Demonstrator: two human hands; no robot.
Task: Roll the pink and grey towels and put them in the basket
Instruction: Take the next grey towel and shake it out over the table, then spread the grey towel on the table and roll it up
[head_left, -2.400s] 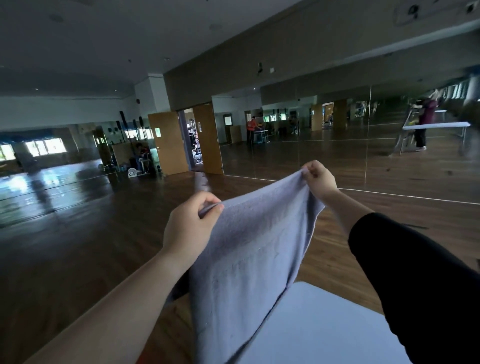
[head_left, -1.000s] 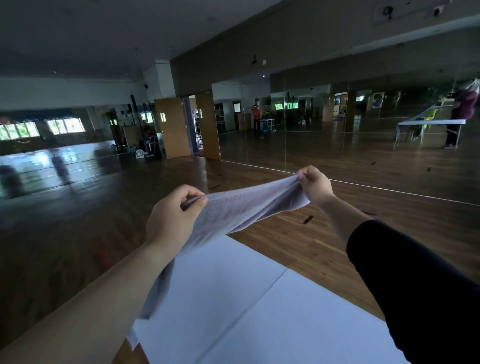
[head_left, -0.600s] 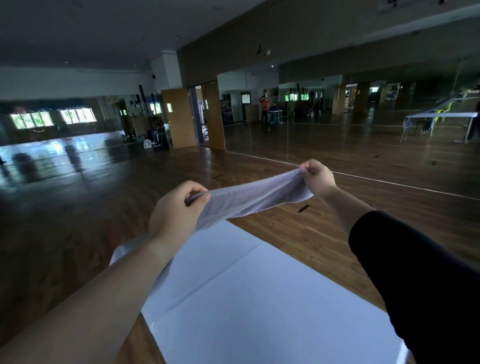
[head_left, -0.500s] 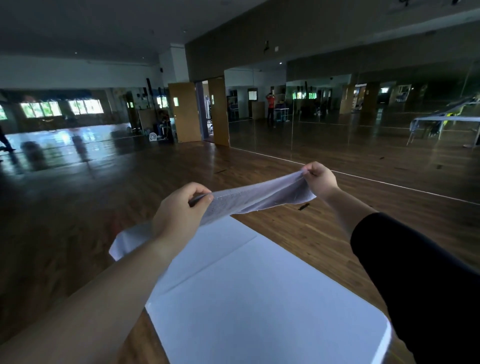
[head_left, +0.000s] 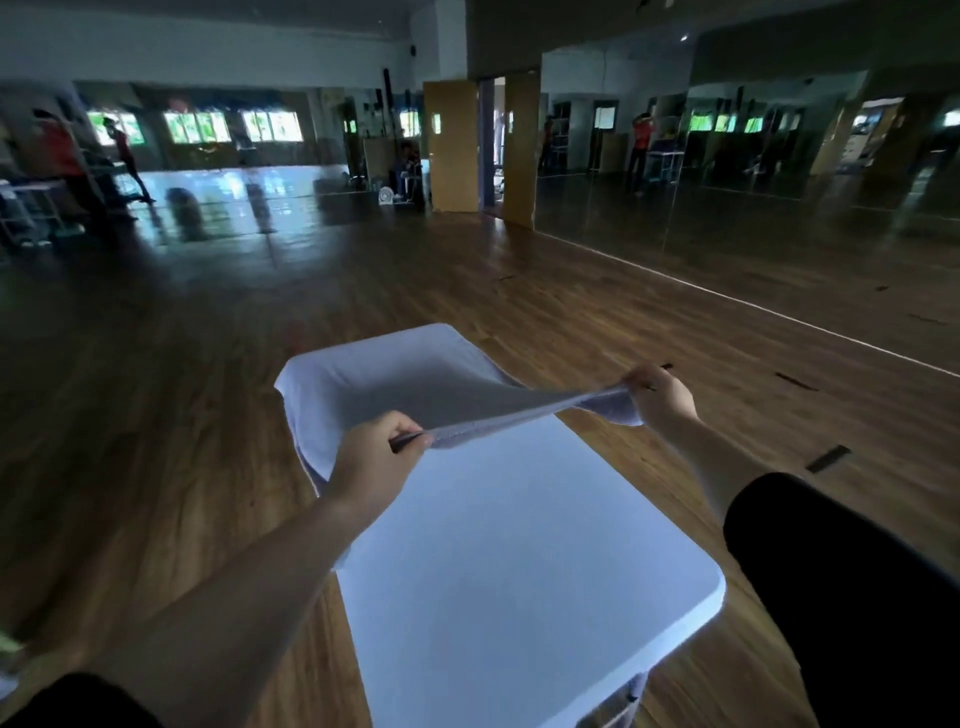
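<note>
A grey towel (head_left: 395, 384) is stretched out over the far end of a white table (head_left: 519, 571). Its far part lies on the table top and droops over the far and left edges. My left hand (head_left: 376, 457) pinches the near left corner of the towel, and my right hand (head_left: 660, 397) pinches the near right corner. Both hold the near edge taut a little above the table. No pink towel and no basket are in view.
The white table stands on a dark wooden floor (head_left: 156, 415) in a large hall. A mirror wall (head_left: 753, 182) runs along the right, and wooden doors (head_left: 452, 145) stand at the back. People (head_left: 62, 166) stand far off at the left.
The towel has gone down from hanging in front of me to lying spread on the table's far end. My hands have lowered with it, and my view has tilted downward.
</note>
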